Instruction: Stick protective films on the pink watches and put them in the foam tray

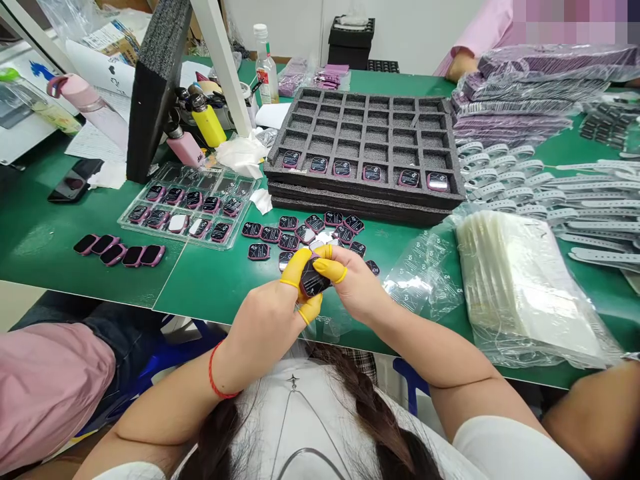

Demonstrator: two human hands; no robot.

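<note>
Both my hands, with yellow finger cots on several fingertips, hold one smartwatch case (314, 279) with a black printed face and a purple frame. My left hand (270, 313) grips its left side and lower edge. From the right, my right hand (357, 283) pinches its upper right, with the thumb over the face. Just beyond my fingers lies a loose group of similar watch cases (289, 241) on the green table. Behind them a black foam tray (360, 143) has a front row of watch cases in its compartments.
A clear plastic tray (193, 241) of watch cases stands left, with several loose cases (120, 251) beside it. At right are clear film (420, 273), a bagged stack of sleeves (520, 287) and pale watch straps (595, 213). Co-workers' arms show at left, back right and lower right.
</note>
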